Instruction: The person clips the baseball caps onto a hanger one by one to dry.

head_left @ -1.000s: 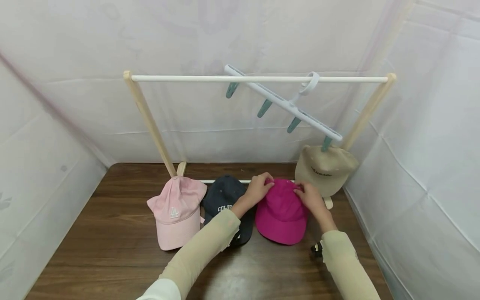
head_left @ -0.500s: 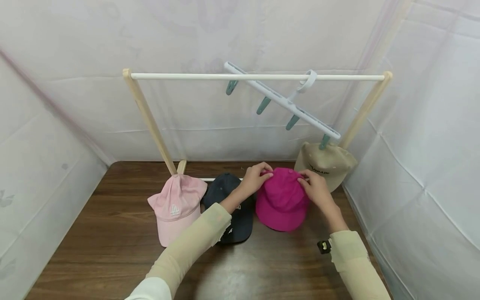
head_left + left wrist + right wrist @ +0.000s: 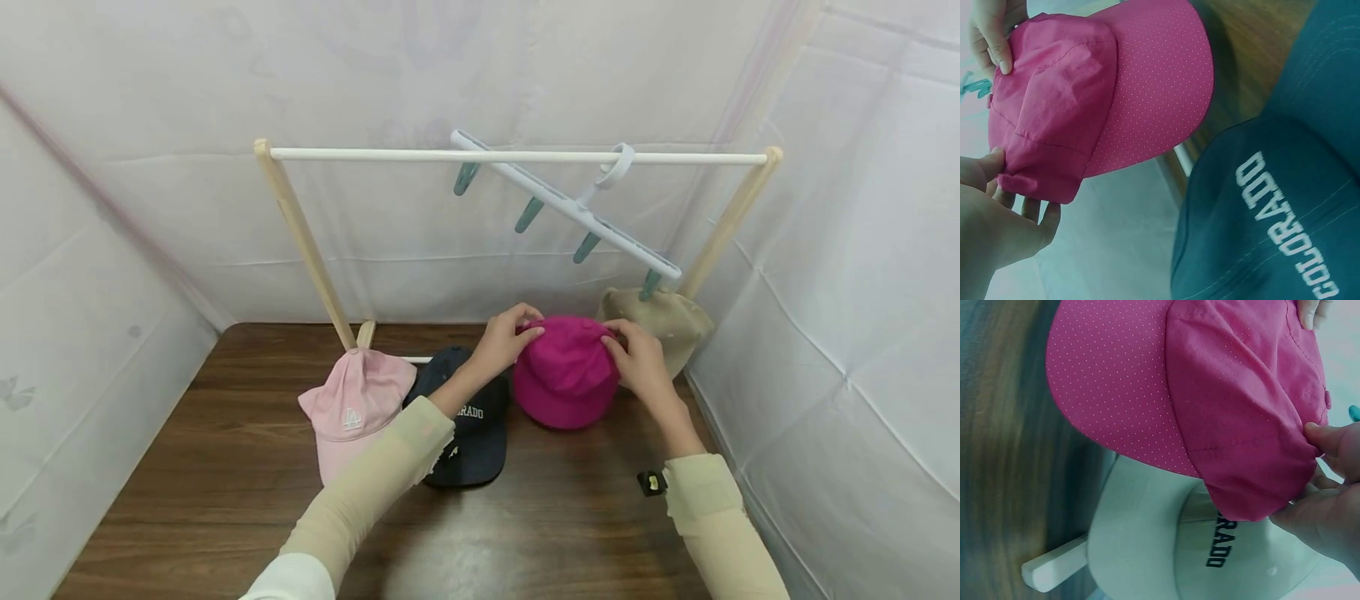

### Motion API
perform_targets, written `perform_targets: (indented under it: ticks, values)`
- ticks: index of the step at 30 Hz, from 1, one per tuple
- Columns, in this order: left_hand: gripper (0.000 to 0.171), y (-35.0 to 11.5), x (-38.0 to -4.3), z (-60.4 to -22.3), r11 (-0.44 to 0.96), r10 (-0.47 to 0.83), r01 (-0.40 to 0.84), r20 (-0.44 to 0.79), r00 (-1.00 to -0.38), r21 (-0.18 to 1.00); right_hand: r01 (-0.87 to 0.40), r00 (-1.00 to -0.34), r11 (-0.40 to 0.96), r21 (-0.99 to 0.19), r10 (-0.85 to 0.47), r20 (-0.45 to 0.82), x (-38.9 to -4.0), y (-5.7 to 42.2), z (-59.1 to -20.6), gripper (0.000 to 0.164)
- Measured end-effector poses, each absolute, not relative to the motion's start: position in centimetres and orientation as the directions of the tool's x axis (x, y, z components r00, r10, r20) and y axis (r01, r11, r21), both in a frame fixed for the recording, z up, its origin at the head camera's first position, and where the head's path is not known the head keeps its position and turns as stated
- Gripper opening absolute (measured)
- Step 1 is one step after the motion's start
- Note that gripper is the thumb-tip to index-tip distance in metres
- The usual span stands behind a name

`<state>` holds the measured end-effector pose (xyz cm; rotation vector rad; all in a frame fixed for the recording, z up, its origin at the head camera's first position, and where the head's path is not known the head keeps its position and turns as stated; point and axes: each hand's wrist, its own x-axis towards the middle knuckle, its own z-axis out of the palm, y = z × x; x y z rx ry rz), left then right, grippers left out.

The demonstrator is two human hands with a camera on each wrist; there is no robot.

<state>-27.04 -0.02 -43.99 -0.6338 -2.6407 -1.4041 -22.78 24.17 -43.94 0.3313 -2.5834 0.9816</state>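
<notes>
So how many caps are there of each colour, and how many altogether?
Pale pink cloth cap: 1
Dark navy cloth cap: 1
Bright magenta cloth cap: 1
Beige cloth cap: 1
Total: 4 caps

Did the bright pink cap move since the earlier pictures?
Yes: in the head view, the bright pink cap went up, closer to the white top bar.

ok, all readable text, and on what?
"LA": pink baseball cap
"COLORADO": navy baseball cap; white mark too small to read
"RADO", start hidden: beige baseball cap
Black device by right sleeve: too small to read
Backdrop: too faint to read
Magenta baseball cap: none visible
</notes>
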Motion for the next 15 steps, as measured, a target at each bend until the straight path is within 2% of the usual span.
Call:
perform_targets:
  ticks: [5,15]
  values:
    - [0.02,-0.1,-27.0,-43.1,0.507,0.315,0.39,0.256,-0.914,0.769,-0.35,-0.905,0.717,-0.603,-0.094,0.415,-22.6,23.8,-43.0,0.02]
    - [0.02,0.1,-27.3,-41.7,0.52,0.305,0.432,0.312,-0.9,0.737,-0.317,-0.937,0.667,-0.675,-0.109,0.333,-23.1,23.2,-41.5,0.023]
